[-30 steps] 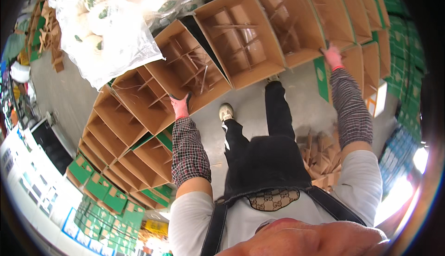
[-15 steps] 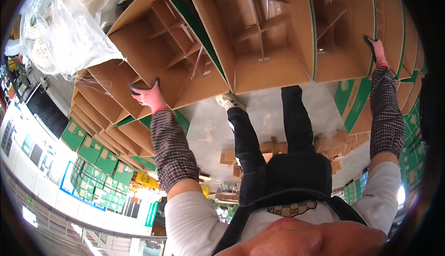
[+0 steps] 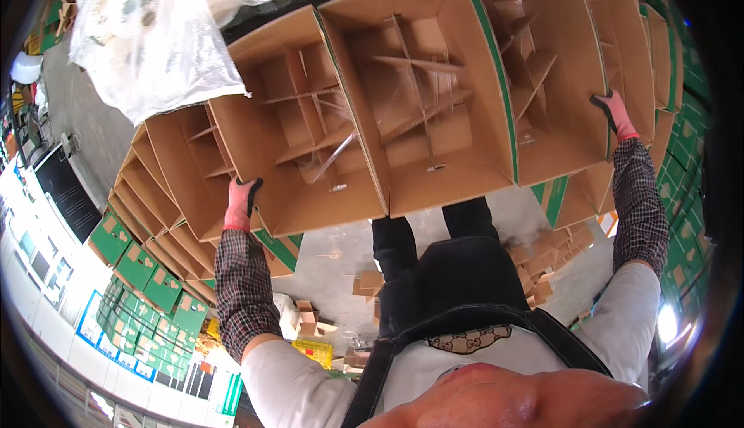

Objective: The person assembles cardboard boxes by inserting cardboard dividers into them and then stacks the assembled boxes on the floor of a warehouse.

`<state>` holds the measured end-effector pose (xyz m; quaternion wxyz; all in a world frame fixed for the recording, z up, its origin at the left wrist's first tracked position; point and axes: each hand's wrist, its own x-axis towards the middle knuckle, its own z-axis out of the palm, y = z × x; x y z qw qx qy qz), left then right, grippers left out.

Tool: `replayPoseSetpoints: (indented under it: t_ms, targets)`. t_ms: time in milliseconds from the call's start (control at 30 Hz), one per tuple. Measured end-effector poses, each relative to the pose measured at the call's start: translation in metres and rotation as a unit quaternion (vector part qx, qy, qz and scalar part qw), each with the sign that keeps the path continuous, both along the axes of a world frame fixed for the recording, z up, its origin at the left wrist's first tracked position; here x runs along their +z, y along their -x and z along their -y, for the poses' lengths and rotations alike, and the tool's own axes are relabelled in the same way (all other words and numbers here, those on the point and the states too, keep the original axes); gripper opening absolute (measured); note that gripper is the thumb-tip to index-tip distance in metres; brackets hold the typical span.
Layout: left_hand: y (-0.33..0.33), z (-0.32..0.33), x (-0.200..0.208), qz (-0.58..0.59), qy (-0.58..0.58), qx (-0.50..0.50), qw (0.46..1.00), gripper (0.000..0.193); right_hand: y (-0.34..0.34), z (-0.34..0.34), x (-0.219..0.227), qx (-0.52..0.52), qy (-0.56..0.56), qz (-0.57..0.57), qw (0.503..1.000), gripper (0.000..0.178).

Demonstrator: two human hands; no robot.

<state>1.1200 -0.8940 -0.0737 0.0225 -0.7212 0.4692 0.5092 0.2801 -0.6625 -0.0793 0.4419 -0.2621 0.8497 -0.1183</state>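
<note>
Floor: grey, below both hands
Cartons: likely light, stiff but bendable; best held at paired rims
Left hand: apparently pinching carton edge
Right hand: likewise

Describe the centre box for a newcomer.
Find the row of open boxes stretching between the left hand and right hand. Take the middle box of the three between them: a green strip runs down its right edge; no hand is beside it, unlike its neighbours.

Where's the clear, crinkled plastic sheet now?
The clear plastic sheet is at the head view's upper left, partly hiding the open brown cardboard boxes beyond the pink-and-black gloved left hand.
</note>
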Motion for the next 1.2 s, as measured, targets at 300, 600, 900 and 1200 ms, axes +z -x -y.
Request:
replayPoseSetpoints:
  t_ms: [300,600,900,1200]
  targets:
    - [-0.008,-0.091,0.224,0.054,0.016,0.119,0.991,0.04,-0.032,-0.016,0.21,0.014,0.068,0.049,0.996,0.039]
    - [-0.106,-0.263,0.3,0.073,0.12,0.149,0.979,0.039,-0.059,0.022,0.315,0.043,0.089,0.051,0.994,0.036]
    - [-0.27,-0.501,0.355,0.044,0.129,0.334,0.933,0.037,-0.274,0.055,0.415,0.276,0.166,0.068,0.944,0.037]
    - [-0.459,-0.74,0.397,0.073,0.162,0.518,0.837,0.019,-0.694,0.111,0.439,0.47,0.148,0.141,0.859,0.03]
